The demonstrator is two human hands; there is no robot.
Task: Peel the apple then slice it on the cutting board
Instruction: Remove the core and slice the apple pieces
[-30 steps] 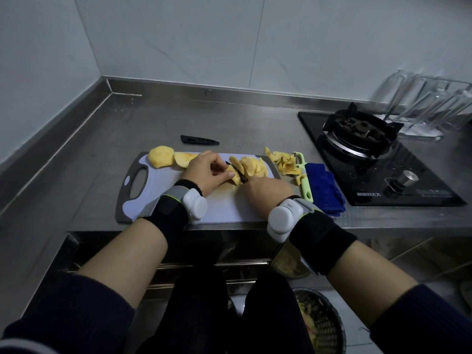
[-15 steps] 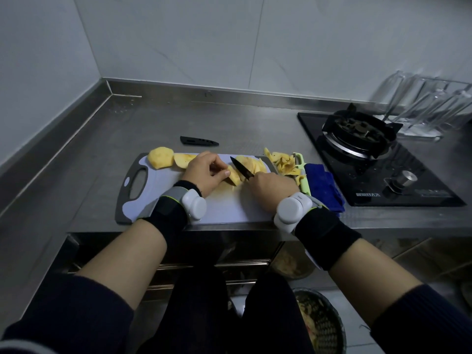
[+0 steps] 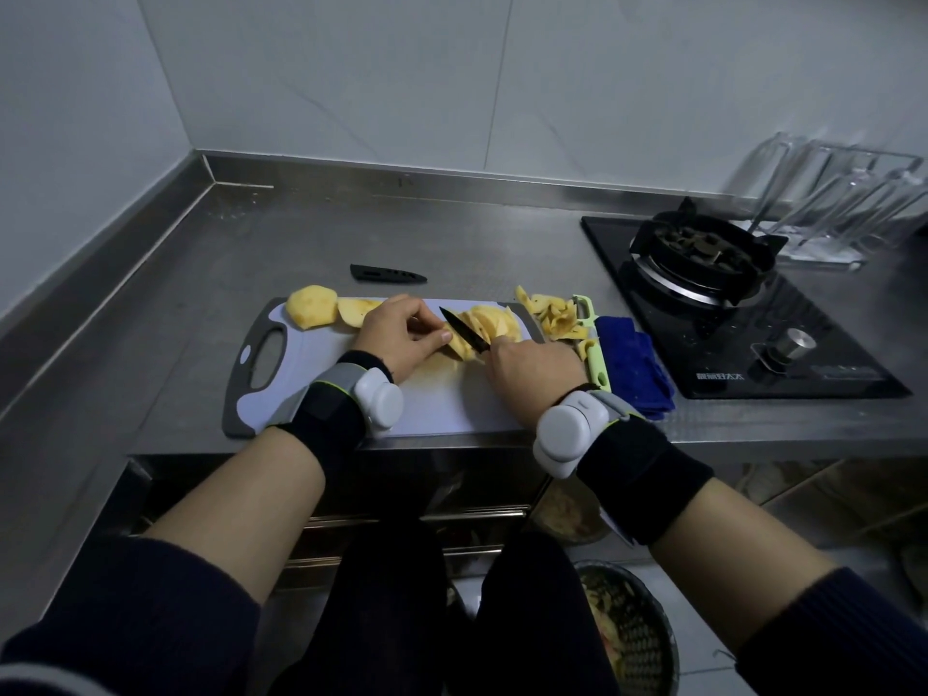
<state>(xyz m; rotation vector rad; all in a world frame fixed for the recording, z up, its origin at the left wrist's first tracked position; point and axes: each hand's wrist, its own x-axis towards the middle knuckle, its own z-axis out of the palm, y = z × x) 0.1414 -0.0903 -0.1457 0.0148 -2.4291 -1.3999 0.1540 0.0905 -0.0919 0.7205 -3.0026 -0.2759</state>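
The cutting board (image 3: 442,404) lay at the near edge of the table (image 3: 201,293), its long axis running left to right and its handle hole toward the table's left edge. On its far half, the left hand (image 3: 401,334) held a peeled apple piece (image 3: 459,346) down with curled fingers, thumb laid alongside. The right hand (image 3: 537,366) had its fingers wrapped round the handle of the knife (image 3: 464,328), whose black blade ran diagonally, tip toward the table's far-left corner, across the piece. Cut slices (image 3: 497,321) were piled just right of the blade. A larger peeled apple chunk (image 3: 311,306) sat at the board's far-left corner. Off the board's right end lay peels (image 3: 552,316), a green peeler (image 3: 595,349) and a blue cloth (image 3: 632,366); a black sheath (image 3: 386,273) lay behind the board.
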